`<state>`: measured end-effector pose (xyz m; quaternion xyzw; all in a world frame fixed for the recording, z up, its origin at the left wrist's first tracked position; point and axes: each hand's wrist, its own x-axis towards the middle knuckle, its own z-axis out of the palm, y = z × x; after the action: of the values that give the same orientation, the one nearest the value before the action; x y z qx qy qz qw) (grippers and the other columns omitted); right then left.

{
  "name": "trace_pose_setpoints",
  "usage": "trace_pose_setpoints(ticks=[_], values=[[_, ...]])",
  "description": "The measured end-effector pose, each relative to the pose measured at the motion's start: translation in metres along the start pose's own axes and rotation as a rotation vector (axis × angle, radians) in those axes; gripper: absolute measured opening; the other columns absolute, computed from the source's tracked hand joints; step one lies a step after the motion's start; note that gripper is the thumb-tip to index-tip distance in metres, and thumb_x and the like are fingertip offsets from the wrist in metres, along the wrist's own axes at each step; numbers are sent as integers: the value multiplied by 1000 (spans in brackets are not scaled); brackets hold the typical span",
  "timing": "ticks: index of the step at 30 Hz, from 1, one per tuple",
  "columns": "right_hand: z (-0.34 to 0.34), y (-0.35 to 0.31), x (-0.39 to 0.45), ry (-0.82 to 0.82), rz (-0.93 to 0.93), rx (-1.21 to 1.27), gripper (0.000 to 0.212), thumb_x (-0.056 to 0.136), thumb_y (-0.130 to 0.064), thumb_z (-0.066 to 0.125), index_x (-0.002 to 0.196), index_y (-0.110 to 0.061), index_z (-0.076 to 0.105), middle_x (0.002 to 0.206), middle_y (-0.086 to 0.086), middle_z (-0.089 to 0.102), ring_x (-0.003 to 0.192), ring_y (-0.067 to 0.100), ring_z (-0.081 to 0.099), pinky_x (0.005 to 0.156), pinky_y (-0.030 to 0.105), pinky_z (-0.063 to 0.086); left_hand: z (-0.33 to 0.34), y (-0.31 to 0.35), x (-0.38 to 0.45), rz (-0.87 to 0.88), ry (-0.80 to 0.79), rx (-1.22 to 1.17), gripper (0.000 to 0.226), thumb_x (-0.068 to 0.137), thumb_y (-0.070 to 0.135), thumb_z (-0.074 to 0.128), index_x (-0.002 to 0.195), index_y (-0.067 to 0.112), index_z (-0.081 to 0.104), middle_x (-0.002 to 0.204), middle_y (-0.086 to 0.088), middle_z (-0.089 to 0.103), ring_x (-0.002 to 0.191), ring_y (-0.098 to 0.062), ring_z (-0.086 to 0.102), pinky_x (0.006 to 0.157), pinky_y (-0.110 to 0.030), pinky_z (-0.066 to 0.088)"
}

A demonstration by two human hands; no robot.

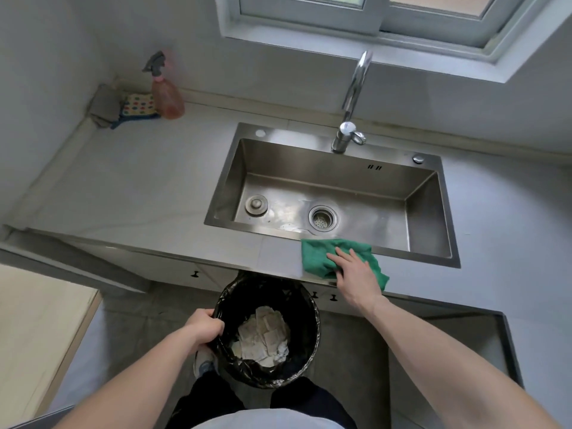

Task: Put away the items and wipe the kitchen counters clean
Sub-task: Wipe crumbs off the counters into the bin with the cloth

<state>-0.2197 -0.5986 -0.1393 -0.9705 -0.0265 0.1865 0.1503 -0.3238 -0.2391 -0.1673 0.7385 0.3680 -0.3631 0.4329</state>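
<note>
A person stands at a kitchen tabletop [148,181], seen from above, both bare forearms reaching forward. Nearest the camera, the left hand [202,329] curls its fingers over the left rim of a round black bin [305,351], gripping the rim and its black liner; the bin is held just below the tabletop's near edge, above the grey floor [130,311], with crumpled white paper [263,335] lying inside it. A shoe shows just below that hand. Farther in, the right hand [356,272] lies flat, fingers straight and spread, pressing a green cloth [318,255] onto the tabletop's near edge, just right of the bin; the cloth's far edge touches the front rim of the steel sink [433,205]. On the sink's floor sit a loose round stopper [256,204] at the left and an open strainer drain [322,218] near the middle. A chrome tap [353,100] rises from the sink's far rim, its spout arching toward the window [371,17] behind. In the far left corner of the tabletop stand a pink spray bottle [167,94] with a dark trigger, a spotted cloth [137,106] just beside it on the left, and a folded grey cloth [103,105] against the wall. A pale wooden surface [37,320] fills the near left.
</note>
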Motion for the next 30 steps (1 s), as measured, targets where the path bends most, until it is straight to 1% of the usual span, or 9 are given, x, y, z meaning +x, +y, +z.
trace_pose_setpoints(ticks=[2, 6, 9, 12, 15, 17, 20, 24, 30], values=[[-5, 5, -2, 48, 17, 90, 48, 102, -18, 49, 146, -38, 51, 159, -14, 40, 152, 20, 29, 123, 47, 26, 14, 6, -9, 11, 5, -28, 27, 63, -3, 55, 66, 15, 75, 62, -12, 69, 61, -31, 67, 60, -49, 61], [-18, -26, 5, 211, -11, 319, 44, 101, -19, 51, 139, -40, 57, 151, -18, 49, 141, 15, 46, 113, 40, 42, 30, 10, -21, -4, -11, -94, 31, 71, -10, 52, 77, 9, 75, 62, -13, 69, 59, -31, 68, 52, -35, 57], [-20, -70, 22, 220, -136, 310, 48, 100, -17, 52, 142, -41, 55, 155, -17, 45, 141, 16, 46, 108, 41, 46, 31, 7, -24, -7, -2, -90, 27, 65, -4, 55, 76, 10, 76, 62, -11, 69, 61, -30, 66, 57, -40, 59], [-12, -116, 38, 20, -222, 207, 52, 98, -16, 52, 145, -38, 52, 161, -9, 36, 149, 27, 33, 119, 52, 31, 25, 6, -21, -11, 22, -53, 27, 62, 1, 58, 74, 14, 77, 65, -8, 71, 65, -29, 67, 64, -39, 60], [10, -141, 38, -250, -197, 40, 57, 94, -34, 46, 151, -36, 43, 169, -2, 17, 156, 34, 7, 120, 69, 6, 21, 10, -20, -7, 36, -28, 27, 64, 3, 60, 75, 20, 78, 66, -6, 73, 66, -28, 69, 61, -33, 58], [25, -143, 33, -237, -153, 27, 69, 90, -56, 42, 156, -37, 33, 170, -2, 12, 156, 33, -1, 119, 70, 2, 17, 11, -17, -6, 37, -6, 27, 66, 4, 61, 76, 22, 78, 66, -5, 73, 67, -26, 69, 59, -29, 55], [36, -138, 30, -105, -113, 27, 80, 91, -75, 38, 159, -36, 25, 167, -6, 21, 157, 28, 5, 121, 66, 7, 12, 10, -7, -7, 14, 9, 28, 65, 5, 59, 73, 23, 78, 67, -4, 73, 68, -26, 69, 65, -34, 59], [38, -115, 22, -38, -119, -36, 66, 97, -61, 48, 156, -35, 35, 165, -11, 27, 156, 24, 12, 123, 62, 12, 8, 6, 3, 1, -6, 32, 28, 64, 4, 59, 74, 20, 78, 65, -6, 72, 68, -30, 71, 64, -34, 59], [27, -55, 2, 51, 25, 27, 50, 98, -33, 58, 147, -37, 50, 158, -14, 41, 151, 22, 30, 120, 53, 27, 3, 5, 6, 18, -14, 73, 21, 67, 0, 60, 67, 16, 74, 58, -3, 68, 61, -27, 66, 59, -30, 55]])
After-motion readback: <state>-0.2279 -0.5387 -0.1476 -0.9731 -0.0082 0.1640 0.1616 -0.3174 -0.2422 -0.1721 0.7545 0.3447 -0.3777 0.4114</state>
